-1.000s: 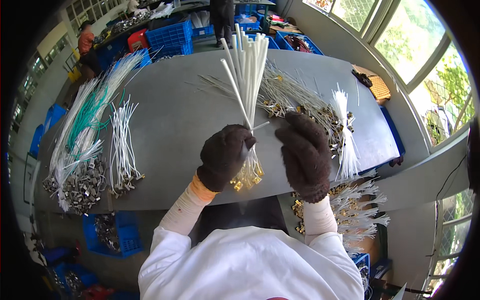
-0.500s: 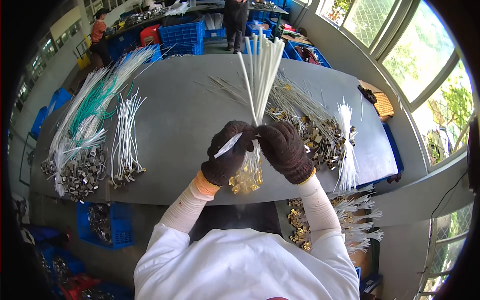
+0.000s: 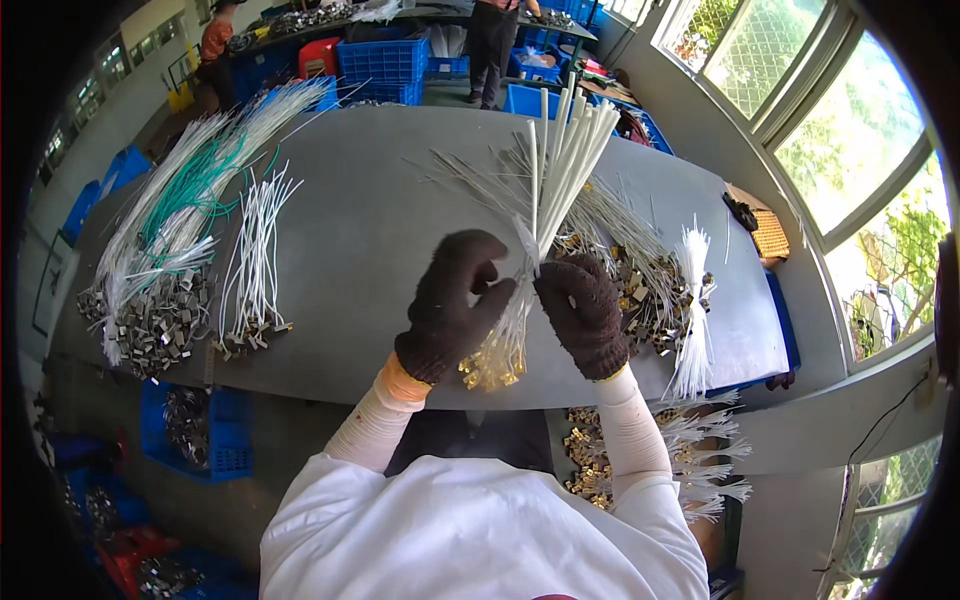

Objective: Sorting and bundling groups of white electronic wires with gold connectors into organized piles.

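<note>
A bundle of white wires (image 3: 575, 165) stands tilted in front of me, its long ends fanned out upward. Gold metal end pieces (image 3: 495, 365) hang at its lower end. My right hand (image 3: 582, 312), in a dark knitted glove, pinches the bundle at its narrow middle. My left hand (image 3: 455, 300), gloved alike, is beside it on the left, with thumb and fingers curved apart and nothing between them. A thin whitish strip (image 3: 525, 238) shows at the bundle's waist, just above the right fingers; how it is fastened is hard to make out.
On the grey table (image 3: 340, 250), white and green wires (image 3: 190, 190) with metal ends lie left, beside a smaller white bunch (image 3: 258, 250). A loose wire pile (image 3: 630, 240) and a tied white bundle (image 3: 693, 310) lie right. Blue crates (image 3: 385, 65) stand beyond; another crate (image 3: 205, 430) is below.
My left hand has let go of the white strip and moved away from the bundle, opening. The bundle's top has tilted to the right, while my right hand keeps its hold.
</note>
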`<action>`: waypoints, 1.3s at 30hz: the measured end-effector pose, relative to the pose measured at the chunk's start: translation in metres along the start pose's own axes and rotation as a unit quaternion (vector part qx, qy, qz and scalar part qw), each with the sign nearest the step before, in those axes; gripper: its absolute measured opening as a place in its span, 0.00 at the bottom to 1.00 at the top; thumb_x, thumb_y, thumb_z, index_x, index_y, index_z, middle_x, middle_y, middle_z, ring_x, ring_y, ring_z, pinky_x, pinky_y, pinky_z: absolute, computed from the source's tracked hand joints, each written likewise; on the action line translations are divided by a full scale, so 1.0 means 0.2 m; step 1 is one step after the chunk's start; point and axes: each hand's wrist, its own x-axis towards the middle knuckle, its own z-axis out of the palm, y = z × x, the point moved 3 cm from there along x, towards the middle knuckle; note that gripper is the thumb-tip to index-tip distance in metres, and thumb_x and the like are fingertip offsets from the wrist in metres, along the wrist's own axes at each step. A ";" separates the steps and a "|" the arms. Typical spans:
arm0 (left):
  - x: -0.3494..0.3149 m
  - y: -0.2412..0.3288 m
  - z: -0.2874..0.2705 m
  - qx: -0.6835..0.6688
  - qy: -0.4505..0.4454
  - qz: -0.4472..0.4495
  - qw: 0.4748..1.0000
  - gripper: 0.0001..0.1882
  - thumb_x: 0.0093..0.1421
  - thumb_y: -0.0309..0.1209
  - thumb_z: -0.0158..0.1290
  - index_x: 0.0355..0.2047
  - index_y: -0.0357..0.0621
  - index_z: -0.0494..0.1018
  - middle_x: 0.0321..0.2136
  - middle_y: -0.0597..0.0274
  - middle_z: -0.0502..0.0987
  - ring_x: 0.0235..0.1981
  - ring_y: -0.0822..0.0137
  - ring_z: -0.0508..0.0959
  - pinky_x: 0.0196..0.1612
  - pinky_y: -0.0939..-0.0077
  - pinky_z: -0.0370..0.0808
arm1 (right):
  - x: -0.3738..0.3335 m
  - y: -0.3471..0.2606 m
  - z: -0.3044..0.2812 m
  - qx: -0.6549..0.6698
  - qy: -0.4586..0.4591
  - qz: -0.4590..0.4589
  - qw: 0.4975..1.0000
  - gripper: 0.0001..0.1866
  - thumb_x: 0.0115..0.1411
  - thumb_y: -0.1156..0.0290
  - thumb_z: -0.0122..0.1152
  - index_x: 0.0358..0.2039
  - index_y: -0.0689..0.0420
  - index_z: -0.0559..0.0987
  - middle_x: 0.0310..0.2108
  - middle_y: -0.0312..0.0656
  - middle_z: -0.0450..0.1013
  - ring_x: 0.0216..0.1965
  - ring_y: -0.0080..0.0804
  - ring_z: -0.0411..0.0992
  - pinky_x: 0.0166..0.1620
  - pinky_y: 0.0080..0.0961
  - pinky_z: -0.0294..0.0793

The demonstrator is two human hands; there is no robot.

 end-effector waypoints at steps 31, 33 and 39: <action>-0.07 -0.07 0.11 0.115 0.036 0.134 0.984 0.11 0.58 0.27 0.61 0.41 0.46 0.74 0.38 0.57 0.79 0.36 0.52 0.80 0.39 0.63 0.79 | 0.02 0.01 -0.01 0.151 -0.065 0.155 0.974 0.07 0.57 0.78 0.64 0.37 0.58 0.83 0.30 0.43 0.76 0.35 0.37 0.76 0.39 0.31 0.76; -0.07 -0.08 0.10 0.129 0.033 0.126 0.983 0.11 0.59 0.27 0.61 0.41 0.46 0.74 0.38 0.58 0.79 0.36 0.52 0.80 0.38 0.63 0.79 | 0.01 0.02 0.01 0.189 -0.066 0.191 0.961 0.08 0.58 0.80 0.64 0.38 0.58 0.83 0.32 0.43 0.77 0.36 0.34 0.77 0.39 0.29 0.76; -0.09 -0.03 0.12 0.184 0.041 0.217 0.958 0.14 0.58 0.29 0.62 0.44 0.46 0.74 0.38 0.58 0.79 0.36 0.53 0.81 0.39 0.62 0.80 | -0.04 0.03 0.04 0.237 -0.069 0.331 0.911 0.06 0.64 0.78 0.60 0.40 0.61 0.82 0.35 0.39 0.78 0.37 0.24 0.75 0.41 0.23 0.74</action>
